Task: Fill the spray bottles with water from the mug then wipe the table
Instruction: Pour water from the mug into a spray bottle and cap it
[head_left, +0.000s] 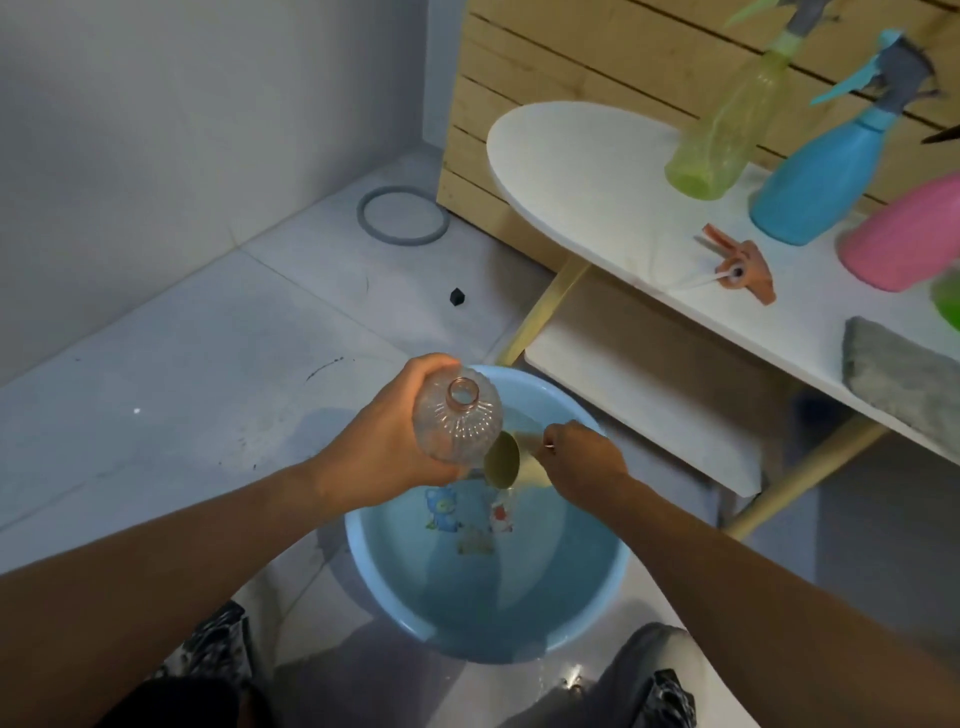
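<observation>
Filling step: your left hand (384, 447) grips the clear bottle (457, 421) (uncapped); right hand (582, 457) holds the mug (511, 460) tipped over the basin (597, 587); next, pour into its neck.

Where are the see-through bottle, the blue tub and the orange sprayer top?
see-through bottle (457, 423): head view, on its ribbed shoulder.
blue tub (610, 582): head view, on its right rim.
orange sprayer top (750, 265): head view, on its body, lying on the table.
</observation>
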